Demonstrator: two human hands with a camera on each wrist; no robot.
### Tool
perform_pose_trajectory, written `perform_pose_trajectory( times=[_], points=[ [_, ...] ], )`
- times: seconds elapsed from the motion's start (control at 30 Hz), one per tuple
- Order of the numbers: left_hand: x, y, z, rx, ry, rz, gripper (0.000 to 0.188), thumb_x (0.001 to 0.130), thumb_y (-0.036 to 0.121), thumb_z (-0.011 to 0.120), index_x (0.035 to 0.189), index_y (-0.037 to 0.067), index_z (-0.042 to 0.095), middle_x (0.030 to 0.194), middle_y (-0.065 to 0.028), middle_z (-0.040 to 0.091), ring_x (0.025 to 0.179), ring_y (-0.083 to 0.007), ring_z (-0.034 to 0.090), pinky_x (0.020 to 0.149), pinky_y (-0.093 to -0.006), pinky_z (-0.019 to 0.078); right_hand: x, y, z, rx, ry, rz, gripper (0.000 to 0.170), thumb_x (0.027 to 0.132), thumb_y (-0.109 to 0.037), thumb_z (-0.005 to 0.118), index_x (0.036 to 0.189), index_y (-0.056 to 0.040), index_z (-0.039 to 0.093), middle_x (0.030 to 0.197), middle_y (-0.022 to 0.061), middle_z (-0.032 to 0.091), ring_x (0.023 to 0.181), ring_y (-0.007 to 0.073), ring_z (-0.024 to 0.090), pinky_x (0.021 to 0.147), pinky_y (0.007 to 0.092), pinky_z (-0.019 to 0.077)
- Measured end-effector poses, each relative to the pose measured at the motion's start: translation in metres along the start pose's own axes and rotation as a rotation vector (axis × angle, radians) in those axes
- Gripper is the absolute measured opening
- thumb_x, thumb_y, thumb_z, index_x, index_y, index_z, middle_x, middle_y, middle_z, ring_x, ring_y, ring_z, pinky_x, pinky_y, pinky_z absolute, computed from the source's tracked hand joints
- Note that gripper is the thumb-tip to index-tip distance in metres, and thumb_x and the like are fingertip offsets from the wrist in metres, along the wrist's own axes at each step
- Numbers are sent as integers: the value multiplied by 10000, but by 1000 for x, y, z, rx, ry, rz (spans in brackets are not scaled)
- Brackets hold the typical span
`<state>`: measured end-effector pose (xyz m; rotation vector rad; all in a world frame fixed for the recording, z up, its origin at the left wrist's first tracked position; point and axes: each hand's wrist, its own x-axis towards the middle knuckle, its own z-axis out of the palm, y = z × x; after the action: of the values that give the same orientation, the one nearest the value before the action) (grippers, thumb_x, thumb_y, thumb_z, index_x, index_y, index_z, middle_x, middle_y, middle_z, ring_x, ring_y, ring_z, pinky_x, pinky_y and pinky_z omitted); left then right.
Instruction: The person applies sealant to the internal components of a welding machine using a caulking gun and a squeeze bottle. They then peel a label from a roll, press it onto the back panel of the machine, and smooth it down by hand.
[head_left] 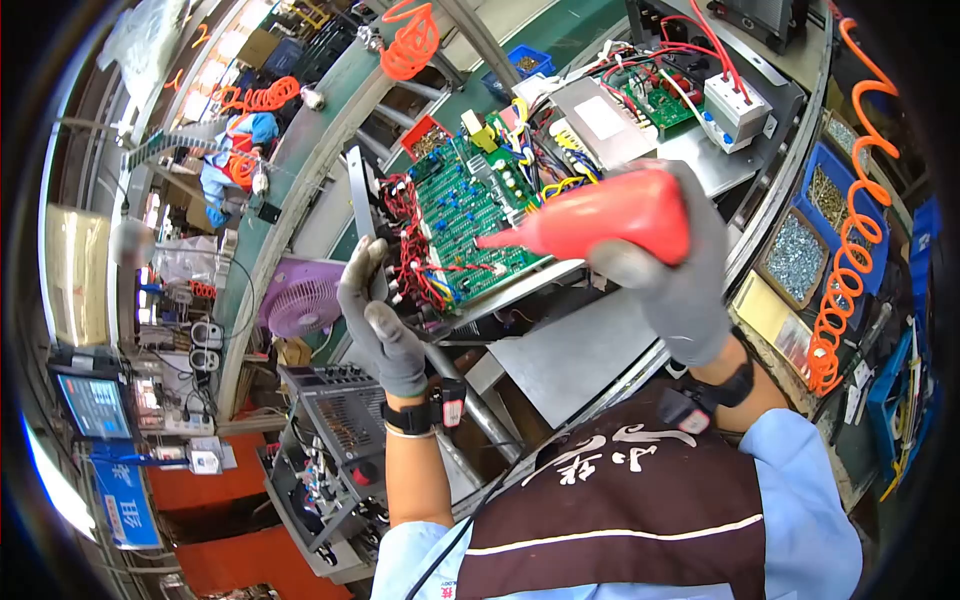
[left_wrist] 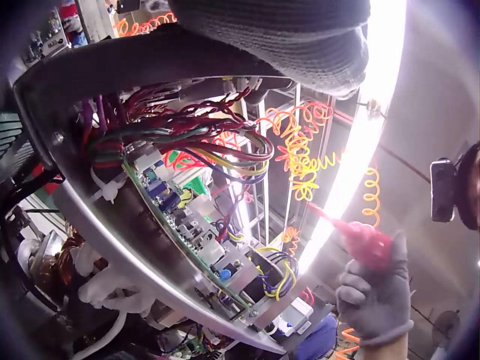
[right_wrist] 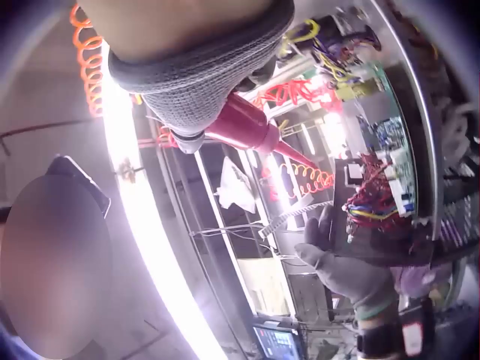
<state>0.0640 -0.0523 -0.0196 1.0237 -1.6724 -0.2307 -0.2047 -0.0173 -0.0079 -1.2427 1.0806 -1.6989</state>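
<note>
A red squeeze bottle (head_left: 610,215) with a pointed nozzle is gripped in the gloved right hand (head_left: 680,270). Its nozzle points left, over the green circuit board (head_left: 465,215) in the head view. Bundles of red wires (head_left: 408,245) run along the board's left edge. Beside them the gloved left hand (head_left: 385,325) rests at the dark panel (head_left: 360,190) of the unit, fingers pointing up and not wrapped round the bottle. In the right wrist view the bottle (right_wrist: 244,124) slants toward the wiring (right_wrist: 371,199).
Bins of screws (head_left: 795,255) and a coiled orange hose (head_left: 850,260) are at the right. A purple fan (head_left: 300,298) stands left of the left hand. A grey metal sheet (head_left: 570,355) lies below the unit, and a white breaker block (head_left: 737,110) sits at the upper right.
</note>
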Motion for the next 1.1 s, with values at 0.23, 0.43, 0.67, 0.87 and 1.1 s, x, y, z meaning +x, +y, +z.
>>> perform_pose_trajectory(
  times=[0.23,0.43,0.67,0.87,1.1],
  points=[
    [-4,-3,6,86,52,34,681,946,541,275,1174,-75,454,1193,-210,535,1217,-332,450,1026,-405,357,35,60,73,-256,155,-200,558,684,-313,767,1064,-32,471,930,157,571,844,348,598,761,406,485],
    [-1,-8,13,211,78,199,567,976,382,200,1129,-75,499,1140,-232,568,1090,-330,547,970,-418,417,67,75,101,-273,45,-69,428,703,-260,729,972,-11,507,894,198,593,830,373,597,745,427,476],
    [-1,-12,15,200,108,210,591,975,386,202,1114,-99,510,1109,-243,577,1052,-333,555,953,-431,427,97,81,123,-400,40,41,370,693,-310,710,876,-17,578,849,187,625,820,345,627,730,411,497],
    [0,-12,11,250,75,192,607,976,418,199,1118,-79,517,1134,-226,564,1062,-327,550,962,-434,426,109,87,136,-475,39,7,276,689,-251,658,856,-37,604,842,161,651,786,309,653,694,401,518],
    [1,-12,15,229,75,183,610,977,432,188,1128,-72,498,1139,-223,561,1073,-318,547,973,-431,424,126,88,137,-506,-84,51,257,693,-230,637,843,-21,626,812,168,657,788,314,656,705,415,519]
  ],
)
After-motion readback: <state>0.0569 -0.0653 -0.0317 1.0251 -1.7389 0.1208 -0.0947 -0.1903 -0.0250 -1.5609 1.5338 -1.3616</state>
